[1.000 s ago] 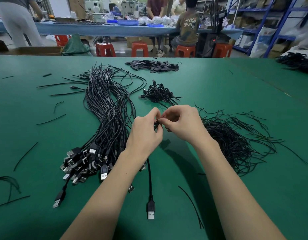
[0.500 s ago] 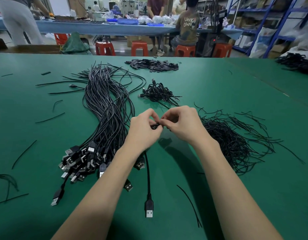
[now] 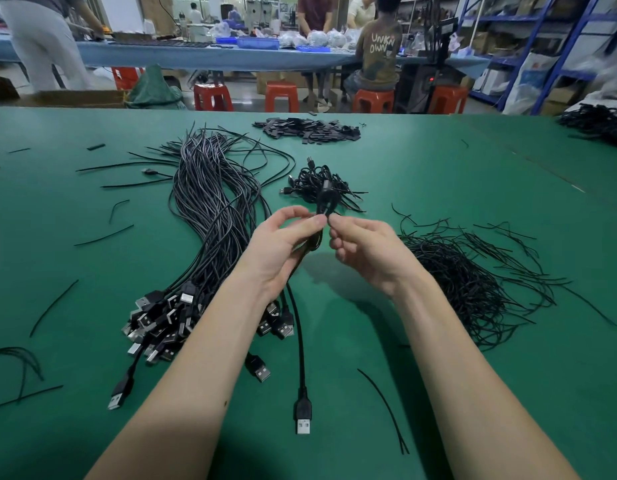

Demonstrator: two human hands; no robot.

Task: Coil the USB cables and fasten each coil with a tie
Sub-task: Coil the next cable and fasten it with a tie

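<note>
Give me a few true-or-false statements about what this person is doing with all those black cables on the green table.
1. Both hands hold the same cable. True: the left hand and right hand pinch one black cable between them.
2. That cable's USB plug is lifted off the table. False: it lies on the green table, near the person.
3. The big bundle of uncoiled cables lies left of the hands. True.
4. The loose pile of thin ties lies left of the hands. False: it is to their right.
5. A small heap of coiled cables lies beyond the hands. True.
</note>
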